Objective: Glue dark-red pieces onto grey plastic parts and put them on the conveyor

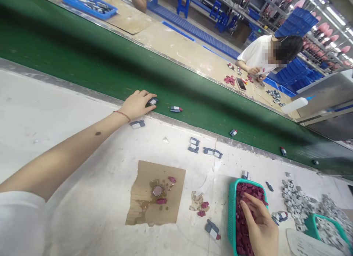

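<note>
My left hand (140, 103) reaches over the near edge of the green conveyor belt, its fingers and thumb around a small grey-blue part with a white block (153, 101). Another such part (137, 124) lies on the white table by my left wrist. My right hand (260, 221) is over a teal basket (232, 215) filled with small dark red plastic pieces (249, 189). Thumb and forefinger are close together at the pieces; whatever is between them is too small to make out. A grey-blue part with a red tip (212, 229) lies left of the basket.
Several parts ride on the green belt (198, 116). A cardboard piece (135, 208) bears a round cap amid brown glue. Loose grey pieces (296, 201) and a second teal basket (310, 223) are at right. Across the belt a person (256, 53) handles small parts.
</note>
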Motion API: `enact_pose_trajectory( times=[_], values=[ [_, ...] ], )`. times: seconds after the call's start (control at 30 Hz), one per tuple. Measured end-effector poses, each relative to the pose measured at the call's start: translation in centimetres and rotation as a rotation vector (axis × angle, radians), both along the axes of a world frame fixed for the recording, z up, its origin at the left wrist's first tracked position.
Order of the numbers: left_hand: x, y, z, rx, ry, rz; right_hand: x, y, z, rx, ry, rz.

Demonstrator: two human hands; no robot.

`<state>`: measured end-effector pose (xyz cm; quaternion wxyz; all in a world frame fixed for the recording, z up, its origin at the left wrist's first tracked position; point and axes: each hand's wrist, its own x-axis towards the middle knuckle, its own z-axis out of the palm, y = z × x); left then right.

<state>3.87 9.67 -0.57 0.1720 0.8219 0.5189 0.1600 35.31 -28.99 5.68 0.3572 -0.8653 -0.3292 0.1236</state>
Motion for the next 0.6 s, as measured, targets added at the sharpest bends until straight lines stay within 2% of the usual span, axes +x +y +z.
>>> enact_pose_trajectory(
  times=[0.07,0.17,0.23,0.3,0.47,0.53,0.6],
  values=[
    [1.2,0.2,0.0,-0.039,-0.113,0.012,-1.7,1.0,0.5,0.104,0.14,-0.027],
    [2.6,-0.6,0.8,-0.255,-0.483,0.132,-4.4,2.7,0.3,0.208,0.325,0.058],
    [3.1,-2.0,1.7,-0.431,-0.723,0.223,-6.0,3.9,-0.4,0.248,0.441,0.144],
    [2.9,-4.1,2.7,-0.587,-0.874,0.246,-7.4,4.9,-1.1,0.265,0.528,0.208],
    [0.7,-10.7,4.3,-0.914,-1.07,0.205,-10.9,7.3,-3.1,0.258,0.612,0.419],
    [-0.4,-13.0,4.3,-0.982,-1.081,0.248,-12.3,8.0,-3.8,0.238,0.565,0.53],
    [-1.3,-15.0,4.1,-0.978,-1.043,0.294,-13.5,8.4,-4.5,0.214,0.453,0.662]
  ],
)
